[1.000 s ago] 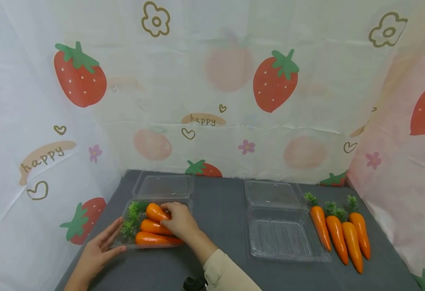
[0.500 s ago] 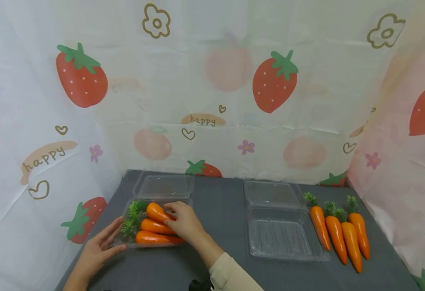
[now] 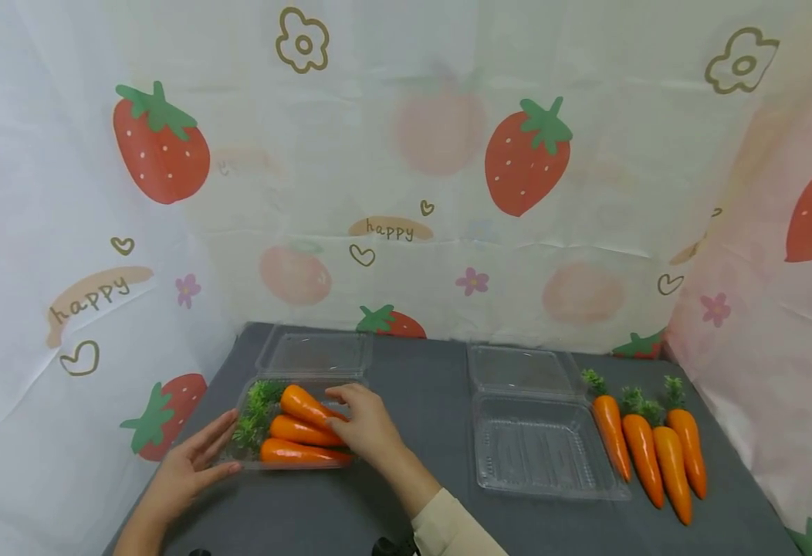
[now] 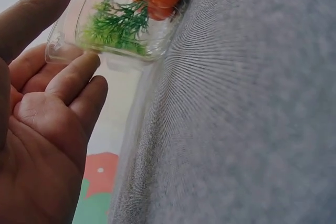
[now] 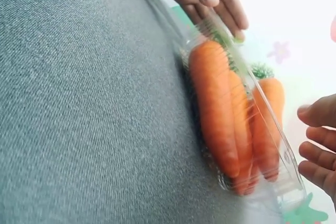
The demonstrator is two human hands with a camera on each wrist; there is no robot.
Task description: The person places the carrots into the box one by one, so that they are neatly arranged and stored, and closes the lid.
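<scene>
In the head view, carrots with green tops lie side by side in the left clear plastic box (image 3: 295, 466), its lid folded back behind it. The topmost carrot (image 3: 303, 405) points its tip toward my right hand (image 3: 371, 428). That hand hovers at the box's right side, fingers loosely bent; the right wrist view shows a gap between its fingertips (image 5: 304, 110) and the carrots. My left hand (image 3: 187, 475) rests at the box's left end, fingers extended along the rim and thumb near the front corner. Leafy tops (image 4: 123, 24) press against the clear wall in the left wrist view.
A second clear box (image 3: 545, 444) with its lid open stands on the right of the grey tabletop (image 3: 420, 401). Several more carrots (image 3: 642, 448) lie beside it, tops pointing away. A strawberry-print curtain (image 3: 406, 170) encloses the back and sides.
My right hand has drawn back a little to the right, away from the topmost carrot, exposing more of it. My left hand stays at the box's left end.
</scene>
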